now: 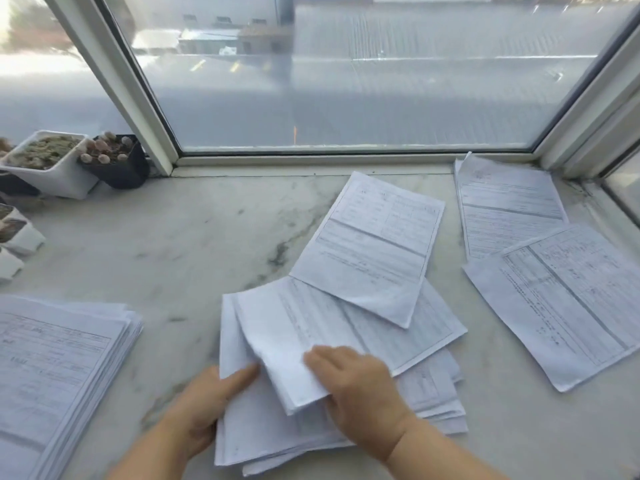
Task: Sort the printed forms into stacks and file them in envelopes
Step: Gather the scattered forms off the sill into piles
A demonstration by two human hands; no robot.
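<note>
**Hands lift a sheet off the near centre pile**

The printed forms (339, 403) lie in a loose, fanned pile at near centre of the marble sill (180, 244). Bare marble stretches to their left. The right hand (360, 386) pinches the curling top sheet (294, 341); the left hand (207, 400) grips the pile's left edge.
</note>
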